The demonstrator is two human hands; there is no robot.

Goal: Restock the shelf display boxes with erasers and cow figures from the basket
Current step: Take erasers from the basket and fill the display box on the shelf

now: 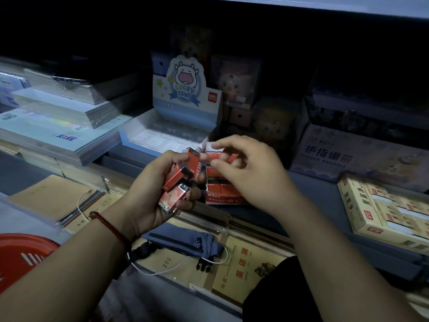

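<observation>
the red basket [21, 254] sits at the lower left edge, only partly in view. above it, stacks of wrapped notebooks [58, 122] slope up the shelf, with brown exercise books [51, 196] lying in front of them. my left hand [148, 196], a red string [109, 225] round its wrist, is turned palm-up and curled round a bunch of red erasers [183, 180] that cross at odd angles, fingers closed under them. behind that hand stands the lucky cow display box [185, 101]; its pale tray is too dim for me to tell what lies in it. below my hands a dark blue pouch [183, 240] lies on yellow books. just right of the bunch is the red eraser display box [222, 198], open at the top, with rows of erasers showing inside. my right hand [253, 175] hangs over it and hides much of it, thumb and forefinger pinching a single eraser [220, 156] at the box's top, the other fingers loosely bent. dim plush toys [271, 126] sit behind. further right are a finger bandage box [336, 156] and a yellow carton [383, 214].
</observation>
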